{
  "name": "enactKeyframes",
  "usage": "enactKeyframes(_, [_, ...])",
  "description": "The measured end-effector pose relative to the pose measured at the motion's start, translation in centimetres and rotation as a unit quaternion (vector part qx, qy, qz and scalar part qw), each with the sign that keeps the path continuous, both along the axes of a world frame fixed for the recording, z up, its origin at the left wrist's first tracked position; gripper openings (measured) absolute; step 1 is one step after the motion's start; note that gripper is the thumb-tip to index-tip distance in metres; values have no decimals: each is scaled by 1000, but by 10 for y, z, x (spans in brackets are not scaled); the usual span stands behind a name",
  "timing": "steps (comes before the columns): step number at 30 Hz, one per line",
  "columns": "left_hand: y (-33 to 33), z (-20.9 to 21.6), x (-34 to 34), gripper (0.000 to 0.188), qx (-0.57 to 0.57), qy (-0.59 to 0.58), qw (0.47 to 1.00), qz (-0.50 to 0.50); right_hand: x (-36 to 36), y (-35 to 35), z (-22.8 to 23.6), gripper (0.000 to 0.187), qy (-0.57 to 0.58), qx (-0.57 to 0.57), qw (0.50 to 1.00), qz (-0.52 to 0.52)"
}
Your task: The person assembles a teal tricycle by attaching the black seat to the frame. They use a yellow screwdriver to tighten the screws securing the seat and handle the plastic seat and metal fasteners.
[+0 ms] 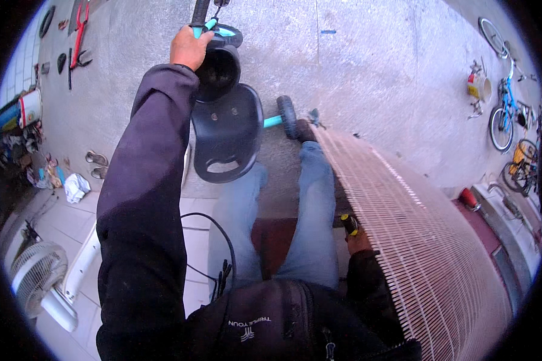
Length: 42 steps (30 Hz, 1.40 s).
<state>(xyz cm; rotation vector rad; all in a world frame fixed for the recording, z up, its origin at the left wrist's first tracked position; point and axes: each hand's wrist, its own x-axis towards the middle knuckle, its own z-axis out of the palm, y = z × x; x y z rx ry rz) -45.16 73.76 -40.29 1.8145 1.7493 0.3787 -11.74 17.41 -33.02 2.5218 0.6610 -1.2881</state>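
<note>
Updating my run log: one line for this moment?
left hand: gripping ride-on | right hand: holding yellow-black tool | at right: slatted mat

Cool, soft light brightens the floor (373,78), while fisheye curvature bends dark-rimmed edges.
</note>
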Motion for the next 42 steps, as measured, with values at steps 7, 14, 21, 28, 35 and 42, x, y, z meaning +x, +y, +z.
enactKeyframes(7, [14,-53,-16,29,-27,30,997,-61,-69,10,-8,17,-8,-29,997,66])
enactKeyframes(14, [0,-59,-51,34,18,101,989,-107,-110,33,-45,21,-4,46,999,-28])
enactKeyframes(21, [-15,-66,-23,40,97,87,943,-305,-64,56,-57,21,42,47,994,-94])
enactKeyframes(28, [-48,-2,-23,33,165,86,956,-225,-74,93,-74,18,33,193,937,-289])
enactKeyframes(35, [-194,-52,-109,56,-296,-44,894,334,-124,197,-35,15,-3,220,972,82])
enactKeyframes(42, [-196,-59,-37,21,-328,-380,695,515,-77,201,-62,18,-179,52,974,130])
